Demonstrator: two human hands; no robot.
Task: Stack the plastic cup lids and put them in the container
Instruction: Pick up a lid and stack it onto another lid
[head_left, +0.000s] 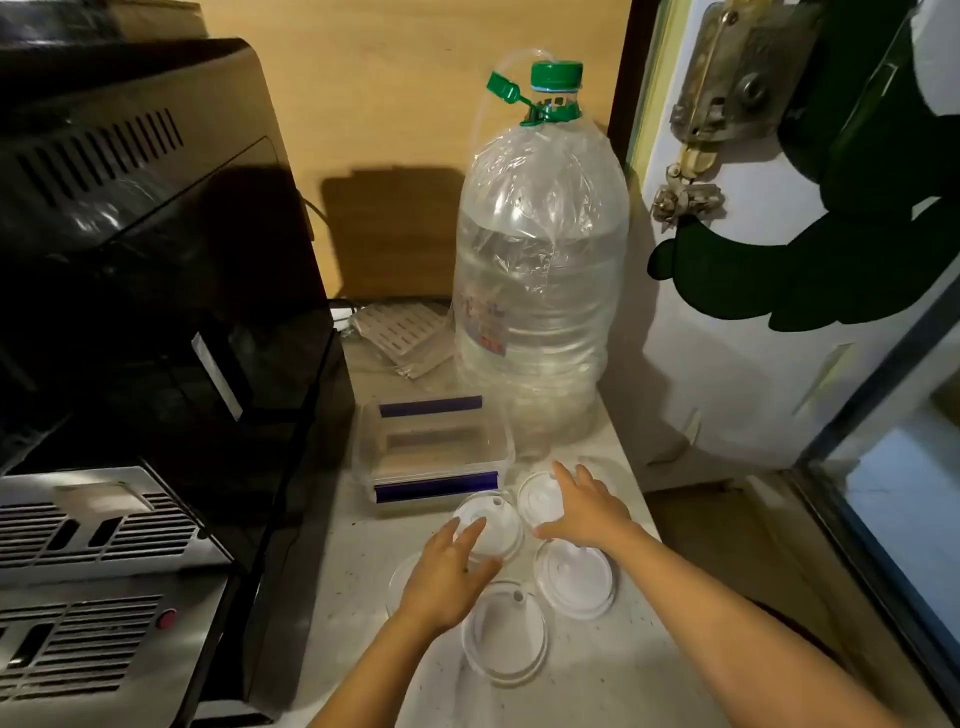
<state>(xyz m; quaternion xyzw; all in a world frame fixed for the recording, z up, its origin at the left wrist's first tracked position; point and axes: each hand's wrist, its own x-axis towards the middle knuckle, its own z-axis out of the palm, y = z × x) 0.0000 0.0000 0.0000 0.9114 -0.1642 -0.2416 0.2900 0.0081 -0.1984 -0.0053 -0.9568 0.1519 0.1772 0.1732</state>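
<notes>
Lids lie scattered on table (332, 613), none stacked yet: far lid (537, 499) under right hand (589, 506), left lid (493, 525) under left hand (447, 574), right lid (574, 577) and near lid (504, 631) untouched, one more rim (397, 584) peeping out beneath left wrist. Container (431, 452) open and seemingly empty, just beyond lids, beside water bottle (540, 280) and coffee machine (156, 260). Fingers of both hands spread wide, hovering or lightly resting, gripping nothing. Best handled, probably, by pinching each thin rim at its edge rather than pressing flat; clear plastic looks slippery and flexible. Worth aligning sip holes and nesting same way up so stack stays low and straight. Wise to gather all on table first, then carry stack across in one go, steadied from both sides.
</notes>
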